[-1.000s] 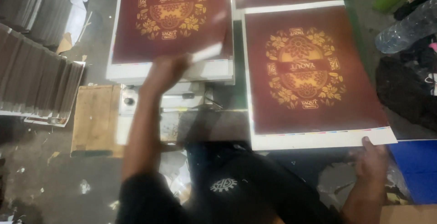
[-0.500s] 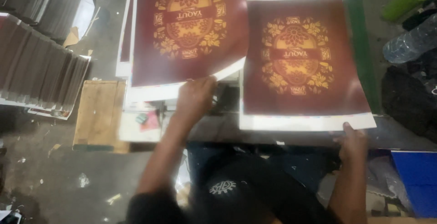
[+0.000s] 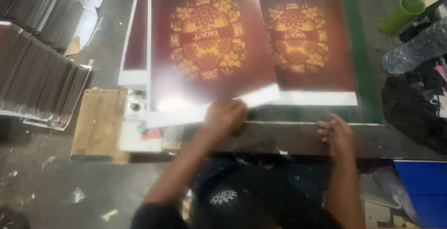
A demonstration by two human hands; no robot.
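Printed sheet (image 3: 205,47) (maroon) held by left hand (image 3: 226,116)

dim, warm indoor light, and the frame is soft all over. glare washes the lower left corner of the lifted printed sheet (image 3: 209,52), a pale sheen at about 7 o'clock on it. the left hand (image 3: 226,116) smears with motion blur, the right hand (image 3: 336,136) too, fingers ghosted. the floor (image 3: 56,187) at 8 o'clock sinks into murky shadow. the stacked boards (image 3: 37,66) at 9 o'clock look streaky and grainy.
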